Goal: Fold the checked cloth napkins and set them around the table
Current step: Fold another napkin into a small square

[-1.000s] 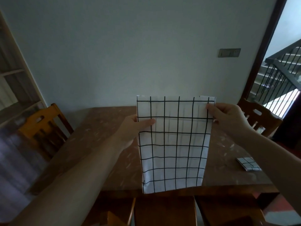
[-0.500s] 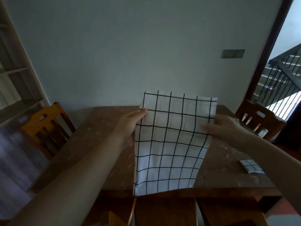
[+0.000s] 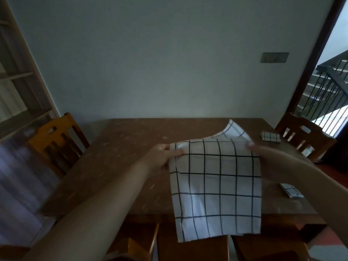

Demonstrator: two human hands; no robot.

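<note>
Left and far half of table bare, open to reach. Held napkin hangs over right-centre and past near edge, blocking that lane, gripped by left hand and right hand. Folded napkin at far right corner, another folded napkin near right edge. Chair flanks left side, second chair right; chair back below near edge.

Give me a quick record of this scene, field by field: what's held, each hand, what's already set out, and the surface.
held: checked napkin, hanging over the near table edge, top corner flopped back
left hand: pinches its left edge
right hand: holds its upper right edge, blurred
set out: folded napkin far right; folded napkin near right
surface: brown table
</note>
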